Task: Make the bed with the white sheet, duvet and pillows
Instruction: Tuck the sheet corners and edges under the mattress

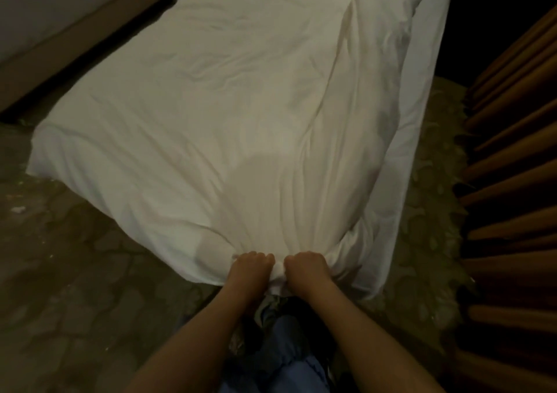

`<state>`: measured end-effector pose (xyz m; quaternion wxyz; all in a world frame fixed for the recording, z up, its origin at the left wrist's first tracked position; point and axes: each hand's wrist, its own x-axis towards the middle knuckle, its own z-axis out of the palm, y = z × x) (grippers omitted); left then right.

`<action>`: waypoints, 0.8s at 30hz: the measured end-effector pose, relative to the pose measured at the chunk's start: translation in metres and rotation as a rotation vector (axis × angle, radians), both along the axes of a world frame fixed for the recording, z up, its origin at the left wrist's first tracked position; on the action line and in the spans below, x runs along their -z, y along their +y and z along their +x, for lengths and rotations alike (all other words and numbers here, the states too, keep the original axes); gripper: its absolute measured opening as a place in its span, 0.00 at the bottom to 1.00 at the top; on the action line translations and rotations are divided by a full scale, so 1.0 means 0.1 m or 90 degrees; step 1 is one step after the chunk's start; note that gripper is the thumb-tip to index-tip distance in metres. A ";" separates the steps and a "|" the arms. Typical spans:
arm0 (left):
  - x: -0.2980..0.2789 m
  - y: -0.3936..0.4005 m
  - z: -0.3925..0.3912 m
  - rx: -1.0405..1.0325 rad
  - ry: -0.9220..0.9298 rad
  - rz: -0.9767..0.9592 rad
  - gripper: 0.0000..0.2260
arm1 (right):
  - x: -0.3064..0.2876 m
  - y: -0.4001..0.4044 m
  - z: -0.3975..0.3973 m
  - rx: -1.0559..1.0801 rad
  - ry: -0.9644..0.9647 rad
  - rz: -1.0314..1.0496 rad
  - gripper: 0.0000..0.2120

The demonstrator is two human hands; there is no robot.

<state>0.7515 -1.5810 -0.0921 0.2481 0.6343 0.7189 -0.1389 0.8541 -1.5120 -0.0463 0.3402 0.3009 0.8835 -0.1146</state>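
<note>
While the white duvet lies spread over the bed, its bunched foot edge is clenched by the left hand and right hand; an uneven tug could drag it askew

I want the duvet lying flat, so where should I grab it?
Hold the duvet by its two foot-end corners, from the foot of the bed. The left hand and right hand bunch it mid-edge, so it gathers; likely it spreads better from wider apart.

Both hands on bunched duvet
</note>
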 end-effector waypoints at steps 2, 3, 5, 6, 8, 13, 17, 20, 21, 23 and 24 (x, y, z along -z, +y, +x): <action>-0.06 -0.11 -0.03 -0.006 0.004 -0.002 0.17 | -0.02 -0.12 -0.01 0.000 0.008 0.010 0.16; -0.10 -0.15 -0.03 -0.011 0.007 0.003 0.18 | -0.05 -0.17 -0.02 0.001 0.013 0.016 0.16; -0.23 -0.19 -0.02 -0.013 0.011 0.029 0.18 | -0.16 -0.20 -0.02 0.006 0.031 0.037 0.17; -0.30 -0.18 -0.02 -0.008 0.016 0.045 0.18 | -0.24 -0.20 -0.02 0.012 0.045 0.051 0.16; -0.44 -0.17 -0.05 0.005 0.040 0.087 0.16 | -0.34 -0.23 0.01 0.035 0.085 0.097 0.15; -0.32 -0.72 0.16 0.041 0.063 -0.007 0.16 | -0.14 -0.98 0.16 0.078 0.101 0.056 0.14; -0.17 -0.99 0.19 0.097 0.107 -0.081 0.16 | 0.02 -1.32 0.17 0.017 0.059 -0.041 0.15; -0.22 -0.87 0.25 0.143 0.123 -0.061 0.15 | -0.01 -1.28 0.26 0.029 0.059 -0.028 0.14; -0.23 -0.82 0.28 0.142 0.126 -0.057 0.15 | -0.02 -1.24 0.29 0.029 0.063 -0.031 0.14; -0.25 -0.75 0.32 0.128 0.130 -0.052 0.14 | -0.08 -1.15 0.33 0.033 0.080 -0.050 0.15; -0.27 -0.72 0.33 0.123 0.131 -0.052 0.14 | -0.09 -1.11 0.34 0.036 0.094 -0.058 0.16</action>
